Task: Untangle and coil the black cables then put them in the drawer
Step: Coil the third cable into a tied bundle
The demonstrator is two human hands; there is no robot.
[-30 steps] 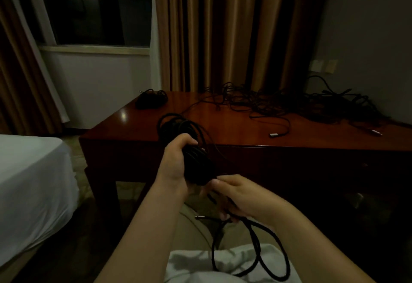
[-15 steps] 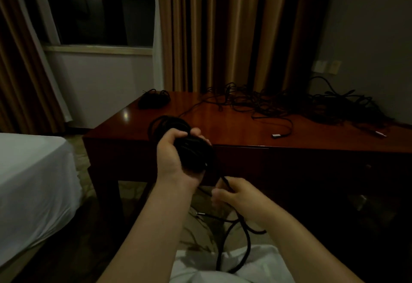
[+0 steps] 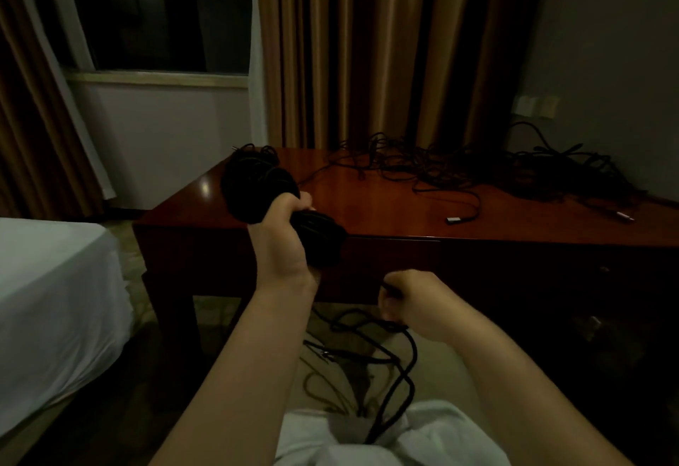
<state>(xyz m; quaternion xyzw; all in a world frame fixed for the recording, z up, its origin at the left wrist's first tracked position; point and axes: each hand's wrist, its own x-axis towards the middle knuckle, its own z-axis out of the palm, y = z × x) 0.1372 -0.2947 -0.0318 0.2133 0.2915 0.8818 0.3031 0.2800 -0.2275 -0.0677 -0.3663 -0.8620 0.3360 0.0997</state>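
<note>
Coil [image 3: 264, 193] in left hand's [image 3: 281, 241] closed grip, loose cable [image 3: 404, 351] pinched by right hand [image 3: 413, 300] below.

Hotel-type bedroom — white-sheeted bed [image 3: 55, 304] at left, glossy wooden desk [image 3: 385, 208], tall tan curtains [image 3: 367, 46], dark window [image 3: 158, 10], wall sockets [image 3: 536, 105].

The left hand [image 3: 281, 241] is raised in front of the body, forearm reaching up and forward, fingers curled tight around a thick bundle of coiled cable [image 3: 272, 201]. The right hand [image 3: 413, 300] sits lower and to the right, fist closed, pinching a loose strand
</note>
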